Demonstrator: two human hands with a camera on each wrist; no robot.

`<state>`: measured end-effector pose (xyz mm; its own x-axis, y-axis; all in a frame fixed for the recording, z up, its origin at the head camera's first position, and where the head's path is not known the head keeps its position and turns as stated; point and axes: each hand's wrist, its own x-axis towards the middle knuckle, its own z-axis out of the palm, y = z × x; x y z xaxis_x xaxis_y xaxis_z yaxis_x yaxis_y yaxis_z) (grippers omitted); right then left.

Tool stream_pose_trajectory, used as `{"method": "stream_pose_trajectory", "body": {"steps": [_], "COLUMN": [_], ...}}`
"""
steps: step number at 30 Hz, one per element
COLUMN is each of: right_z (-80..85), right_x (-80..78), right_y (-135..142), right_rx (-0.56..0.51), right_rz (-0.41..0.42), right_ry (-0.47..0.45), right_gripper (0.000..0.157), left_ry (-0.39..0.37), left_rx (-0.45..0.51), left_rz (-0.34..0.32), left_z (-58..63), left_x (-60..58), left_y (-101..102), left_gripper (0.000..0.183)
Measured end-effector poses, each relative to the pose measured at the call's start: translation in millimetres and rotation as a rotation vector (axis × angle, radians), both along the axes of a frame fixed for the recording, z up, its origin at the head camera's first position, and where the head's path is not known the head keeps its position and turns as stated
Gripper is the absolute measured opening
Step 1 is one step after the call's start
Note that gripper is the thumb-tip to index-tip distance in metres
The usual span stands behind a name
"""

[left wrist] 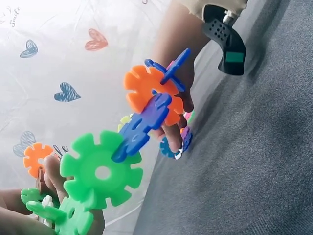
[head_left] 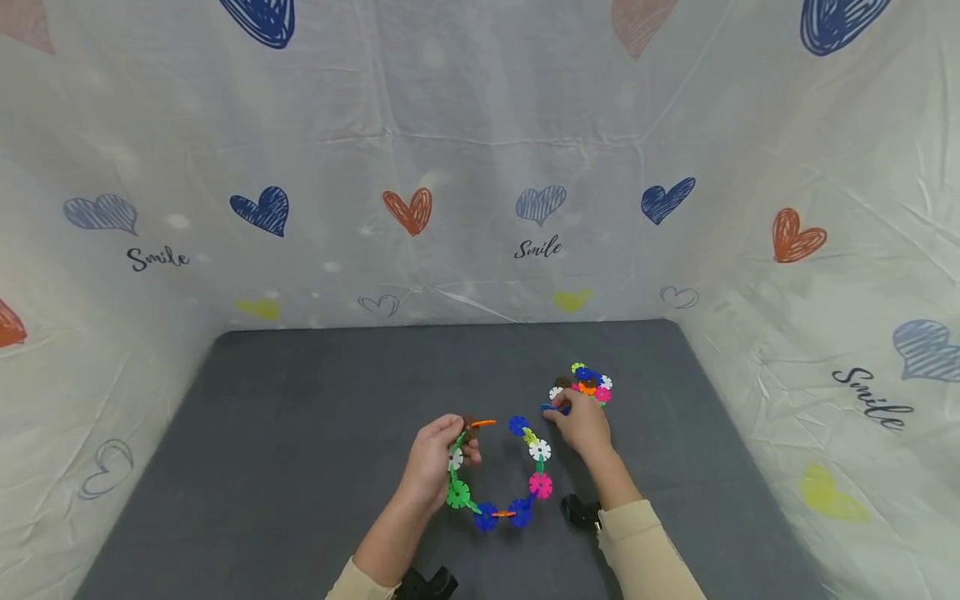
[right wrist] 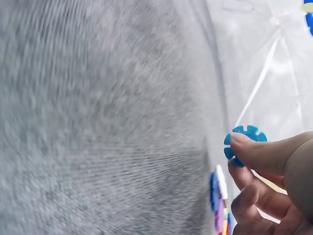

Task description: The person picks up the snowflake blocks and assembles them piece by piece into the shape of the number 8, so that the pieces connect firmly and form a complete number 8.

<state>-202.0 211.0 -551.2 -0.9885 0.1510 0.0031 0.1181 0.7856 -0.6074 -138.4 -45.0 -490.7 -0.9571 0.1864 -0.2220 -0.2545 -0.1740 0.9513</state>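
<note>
My left hand (head_left: 433, 460) grips one end of a chain of notched plastic snowflake discs, near a brown disc and an orange disc (head_left: 483, 423). From there the chain curves in a U past a green disc (head_left: 458, 494), blue discs and a pink disc (head_left: 540, 485), to a blue disc (head_left: 518, 426) at its far end. Between thumb and forefinger my right hand (head_left: 587, 425) pinches a single blue snowflake disc (right wrist: 252, 131). It is just in front of a small pile of loose discs (head_left: 603, 394). In the left wrist view, a green disc (left wrist: 88, 171) looms large.
A dark grey cloth (head_left: 300, 433) covers the table. Behind and beside it hangs a pale curtain (head_left: 465, 167) printed with hearts. Black wrist mounts (head_left: 577, 512) stick out from both wrists.
</note>
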Motion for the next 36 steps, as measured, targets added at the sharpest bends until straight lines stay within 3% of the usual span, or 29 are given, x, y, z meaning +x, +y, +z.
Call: {"method": "stream_pose_trajectory", "body": {"steps": [6,13,21,24,30,32,36], "right_z": [13.0,37.9,65.8,66.5,63.1,62.9,63.0], "right_x": [11.9,28.8,45.3,45.0,44.1,44.7,45.7], "right_y": [-2,-10,-28,-30,-33,-34,-34], "right_rx": [-0.117,-0.323,-0.451,-0.517,-0.933,-0.997,-1.033], "right_rz": [0.020,-0.014,0.094,0.096,0.160,0.158,0.140], "right_ry": [0.079,0.180,0.272,0.209,-0.140,-0.158,-0.096], "right_gripper": [0.019,0.019,0.022,0.021,0.023,0.022,0.020], "left_ry": [-0.014,-0.039,-0.048,-0.037,-0.035,-0.041,-0.058], "left_rx": [0.046,0.152,0.170,0.184,0.202,0.195,0.168], "left_rz": [0.018,0.058,0.064,0.061,0.062,0.060,0.058], "left_z": [-1.9,-2.4,-0.3,-0.3,-0.9,-1.5,-2.8], "left_x": [-1.7,-5.2,-5.3,-5.3,-6.6,-7.7,-9.8], "left_y": [-3,-5,-6,-6,-7,-7,-7], "left_gripper": [0.033,0.034,0.035,0.034,0.032,0.034,0.036]}}
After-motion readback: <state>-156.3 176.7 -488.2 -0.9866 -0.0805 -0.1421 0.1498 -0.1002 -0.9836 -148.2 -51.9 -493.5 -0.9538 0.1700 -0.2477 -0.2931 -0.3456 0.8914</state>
